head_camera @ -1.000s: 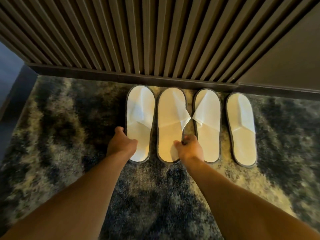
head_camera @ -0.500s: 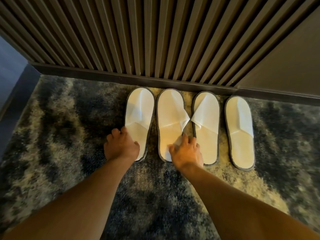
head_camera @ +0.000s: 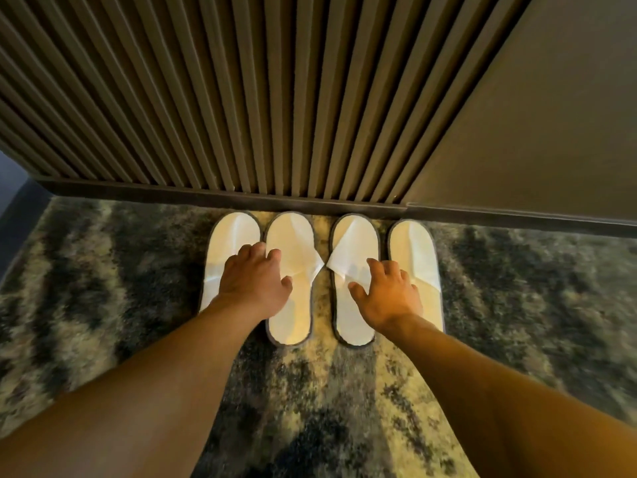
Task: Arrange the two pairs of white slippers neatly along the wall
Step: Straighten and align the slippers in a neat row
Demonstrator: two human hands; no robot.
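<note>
White slippers (head_camera: 289, 281) lie in a row of four on the carpet (head_camera: 103, 277), toes at the wall (head_camera: 241, 98), each pair under one spread, flat-pressed hand, left hand (head_camera: 253, 284) and right hand (head_camera: 389, 294).

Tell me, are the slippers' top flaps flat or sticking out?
Sticking out on the middle two slippers: pointed white corners jut toward each other.

Bare carpet (head_camera: 103, 305) lies open left, right and near of the slippers (head_camera: 289, 305); the slatted wall (head_camera: 275, 98) blocks the far side.
</note>
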